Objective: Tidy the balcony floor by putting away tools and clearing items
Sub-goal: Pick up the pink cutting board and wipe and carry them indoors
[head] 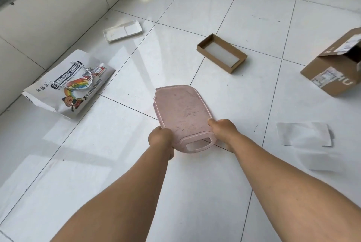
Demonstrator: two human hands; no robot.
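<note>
Both hands grip pink cutting board above the floor.
L to R: paper bag (67,85) by wall, left hand (161,140) and right hand (222,130) curled on the cutting board (180,110) at its handle end, cardboard box (336,65) far right. Risk: far end unsupported, board may tip or slip w/ loose grip.

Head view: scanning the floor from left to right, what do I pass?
Printed paper bag → white tray → pink cutting board, held by left hand and right hand → shallow brown box → white sheet → open cardboard carton.
</note>
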